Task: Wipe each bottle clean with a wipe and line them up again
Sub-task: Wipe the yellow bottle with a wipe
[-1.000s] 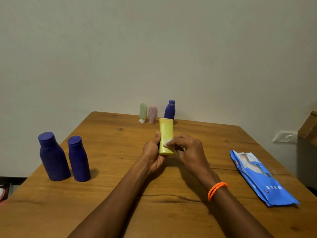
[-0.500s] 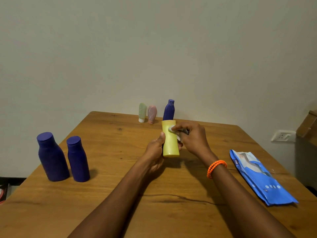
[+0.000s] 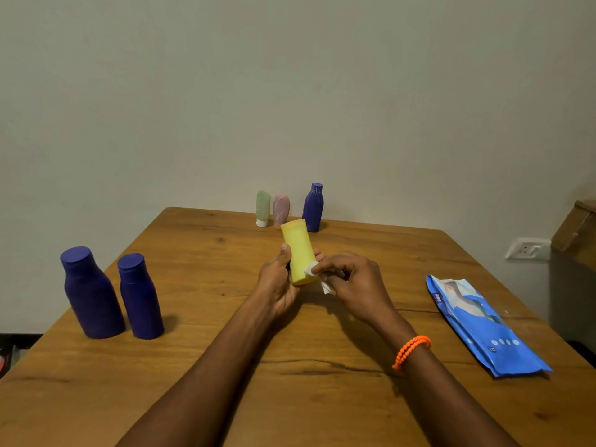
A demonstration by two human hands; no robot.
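With the left hand (image 3: 279, 282) gripping the tall yellow plastic bottle (image 3: 298, 251) and the right hand (image 3: 351, 282) pinching the white wipe (image 3: 317, 274) against its base, best rotate the bottle for full coverage.

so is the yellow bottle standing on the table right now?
No, the left hand holds the yellow bottle tilted above the table while the right hand presses a wipe on it.

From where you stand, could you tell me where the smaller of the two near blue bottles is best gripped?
Probably round the straight body of the smaller blue bottle, below its narrower neck, coming from its open right side; the larger blue bottle crowds its left.
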